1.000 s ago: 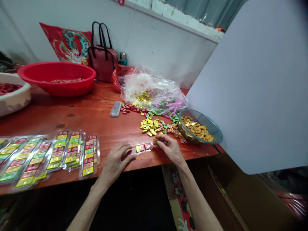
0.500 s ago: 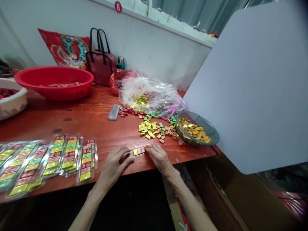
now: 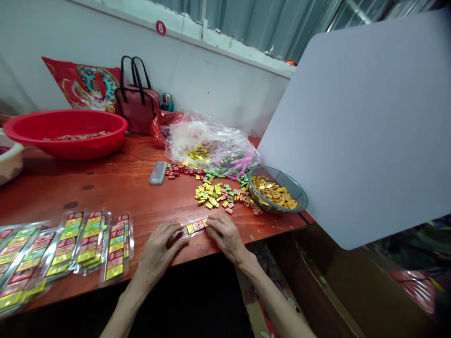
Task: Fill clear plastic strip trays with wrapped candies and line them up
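Note:
A clear plastic blister strip [image 3: 193,228] lies near the table's front edge, with small foil-wrapped pieces in yellow, pink and red in a row. Around its left end, my left hand [image 3: 160,249] is closed, thumb on the near side and fingers on the far side. My right hand [image 3: 225,237] is at the other end, its fingertips pressed down on a small yellow wrapped piece [image 3: 206,223] in the row. The fingers partly cover that end. Just beyond, loose yellow pieces [image 3: 208,194] are scattered with pink, green and red ones.
Filled strips [image 3: 116,246] lie in overlapping rows at left. A grey bowl [image 3: 303,202] of gold pieces stands at right, by a large pale panel [image 3: 352,131]. Behind are a plastic bag [image 3: 225,134], a grey case [image 3: 158,172] and a red basin [image 3: 66,148].
The view has shifted, so the table appears further left and lower. A yellow piece now shows at my right fingertips, after the red one in the strip. Both hands stay at the strip's ends.

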